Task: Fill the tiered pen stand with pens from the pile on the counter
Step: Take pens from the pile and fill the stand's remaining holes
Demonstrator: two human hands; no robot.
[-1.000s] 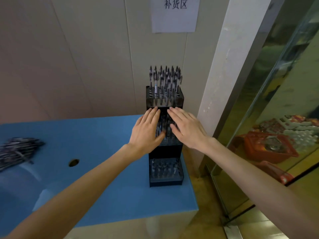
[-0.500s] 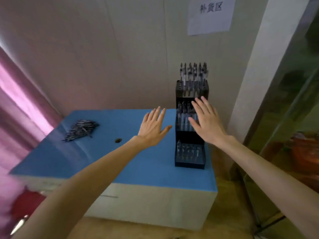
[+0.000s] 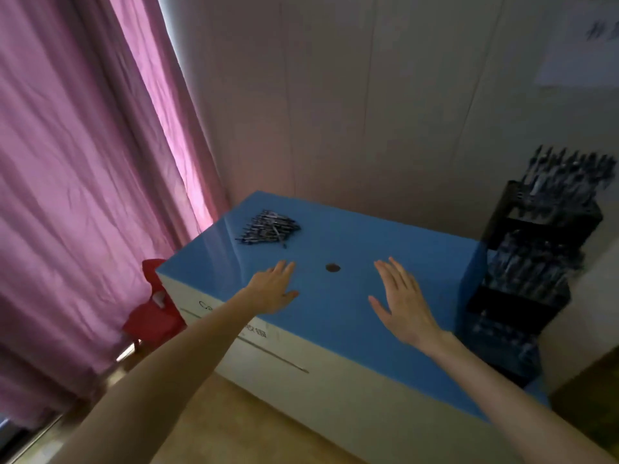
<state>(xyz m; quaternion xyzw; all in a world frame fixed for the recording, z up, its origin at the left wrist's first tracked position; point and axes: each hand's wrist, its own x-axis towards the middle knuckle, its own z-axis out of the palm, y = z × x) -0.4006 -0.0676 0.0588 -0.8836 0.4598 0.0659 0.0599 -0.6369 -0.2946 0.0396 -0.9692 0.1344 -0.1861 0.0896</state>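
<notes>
hovering flat and released, left hand (image 3: 273,291) and right hand (image 3: 403,301) hold nothing; pen pile (image 3: 268,226) lies beyond the left hand, pen stand (image 3: 532,262) right of both.

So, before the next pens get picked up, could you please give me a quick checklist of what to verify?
1. Left hand free to grab: ok, fingers straight, holding nothing.
2. Right hand free: ok, open and empty above the counter.
3. Pen pile within view and unobstructed: ok, it lies at the counter's far left, ahead of the left hand.
4. Pen stand upright at the counter's right end: ok.
5. Free slots left in the stand: cannot tell, it is blurred.
6. Hole in the counter clear of pens: ok.
</notes>
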